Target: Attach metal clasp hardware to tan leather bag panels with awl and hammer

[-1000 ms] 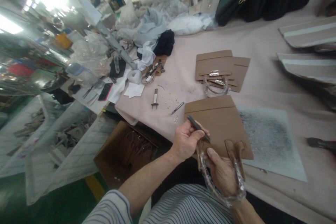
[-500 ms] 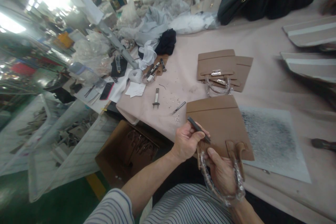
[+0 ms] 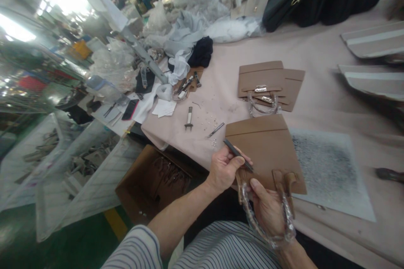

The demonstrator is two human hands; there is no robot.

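A brown leather bag panel [image 3: 259, 143] lies at the table's front edge, with a plastic-wrapped handle [image 3: 252, 220] hanging from its near side by leather tabs [image 3: 284, 180]. My left hand [image 3: 225, 170] is closed around a dark flat bar-shaped tool [image 3: 233, 150], whose lower end rests at or just above the panel near the left tab. Through the handle loop reaches my right hand [image 3: 268, 210], its thumb on top of the panel's near edge and its fingers hidden underneath. What those hidden fingers touch I cannot make out.
Two similar brown panels [image 3: 261, 75] lie farther back. A spotted grey sheet [image 3: 331, 172] is at the right. Left of the panel are a metal punch [image 3: 216, 130], a pronged tool [image 3: 189, 118] and small scraps. Black bags [image 3: 296, 2] stand behind; a cardboard box [image 3: 135, 193] sits below left.
The tool in my left hand has tipped slightly, its upper end moving a little to the left. My right hand keeps its hold on the panel; the whole view has shifted slightly.
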